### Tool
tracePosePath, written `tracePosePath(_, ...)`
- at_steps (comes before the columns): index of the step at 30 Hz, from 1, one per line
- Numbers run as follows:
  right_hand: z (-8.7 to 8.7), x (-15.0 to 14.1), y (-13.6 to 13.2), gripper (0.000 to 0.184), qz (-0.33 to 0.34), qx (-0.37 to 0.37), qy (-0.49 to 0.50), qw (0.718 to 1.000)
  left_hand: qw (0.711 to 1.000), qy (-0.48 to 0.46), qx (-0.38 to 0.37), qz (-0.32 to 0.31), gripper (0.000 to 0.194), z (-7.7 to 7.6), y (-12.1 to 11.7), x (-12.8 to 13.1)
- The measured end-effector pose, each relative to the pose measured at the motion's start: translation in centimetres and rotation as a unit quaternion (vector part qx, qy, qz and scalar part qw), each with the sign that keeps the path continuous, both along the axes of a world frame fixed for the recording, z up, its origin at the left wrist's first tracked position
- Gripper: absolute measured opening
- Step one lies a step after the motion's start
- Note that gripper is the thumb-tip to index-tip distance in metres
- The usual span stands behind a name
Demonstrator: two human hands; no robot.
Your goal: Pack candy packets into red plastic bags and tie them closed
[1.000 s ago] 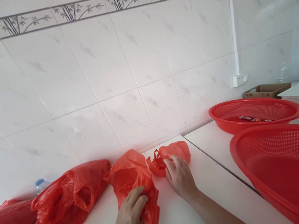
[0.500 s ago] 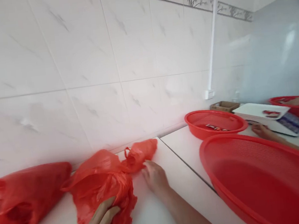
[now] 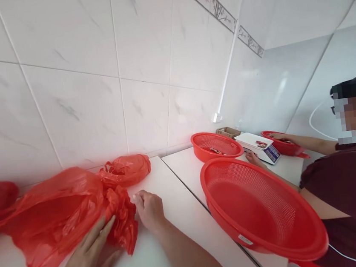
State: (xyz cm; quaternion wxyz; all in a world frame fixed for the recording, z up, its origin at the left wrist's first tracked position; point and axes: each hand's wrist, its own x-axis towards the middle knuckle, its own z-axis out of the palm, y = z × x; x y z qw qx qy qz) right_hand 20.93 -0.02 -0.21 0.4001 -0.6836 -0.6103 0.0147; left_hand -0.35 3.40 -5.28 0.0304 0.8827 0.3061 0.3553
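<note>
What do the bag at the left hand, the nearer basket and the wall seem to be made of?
Bag: seemingly thin, glossy plastic film, by its creases and translucence.
Basket: probably moulded plastic, smooth, softly shiny, with regular perforations.
Wall: likely glazed ceramic tile, given joint lines and faint shine.

Right of the right hand (image 3: 150,209) stands a large red basket (image 3: 246,203), label (image 3: 245,239) on its outer wall. Farther right of the hand: smaller red basket (image 3: 199,149) containing small items (image 3: 218,150), cardboard box (image 3: 228,133), weighing scale (image 3: 248,138) bearing a red item (image 3: 262,144), and a co-worker (image 3: 350,182).
</note>
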Motion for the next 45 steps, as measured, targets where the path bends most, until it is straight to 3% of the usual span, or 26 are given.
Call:
tracePosePath(5,-0.3,-3.2,-2.1,0.033,0.045,-0.023,0.033,0.998,0.995,0.074,0.060,-0.005,0.075,-0.1,-0.4,-0.2)
tracePosePath(10,-0.9,-4.8,-3.1,0.036,0.039,0.015,0.167,0.985,0.999,0.044,0.008,0.000,0.071,-0.1,-2.4,-0.6)
tracePosePath(13,-1.2,-3.8,-2.8,0.038,0.011,0.034,0.211,0.977,0.996,-0.047,-0.065,0.050,0.069,0.8,-4.0,-0.6)
tracePosePath(16,-1.4,-2.0,-2.4,0.035,-0.024,0.047,0.261,0.964,0.974,-0.143,-0.136,0.112,0.065,2.0,-5.3,-0.8)
tracePosePath(20,-1.4,0.5,-2.9,0.034,-0.068,0.068,0.314,0.944,0.950,-0.185,-0.189,0.167,0.066,3.0,-6.6,-0.9)
tracePosePath(26,0.3,3.3,-4.6,0.011,-0.078,0.106,0.338,0.932,0.956,-0.177,-0.205,0.116,0.069,2.7,-7.5,-0.2)
tracePosePath(29,0.7,4.0,-4.9,0.021,-0.075,0.115,0.349,0.927,0.951,-0.191,-0.223,0.102,0.072,2.5,-7.3,-0.1)
tracePosePath(36,0.0,5.3,-4.9,0.039,-0.076,0.097,0.387,0.914,0.918,-0.225,-0.294,0.143,0.071,3.0,-7.0,-0.6)
tracePosePath(40,-0.2,4.8,-4.9,0.042,-0.029,0.065,0.397,0.915,0.924,-0.256,-0.258,0.117,0.067,3.6,-7.6,-0.3)
tracePosePath(45,-0.4,2.0,-5.2,0.041,0.130,-0.039,0.409,0.902,0.937,-0.279,-0.197,0.077,0.088,3.6,-7.8,-0.3)
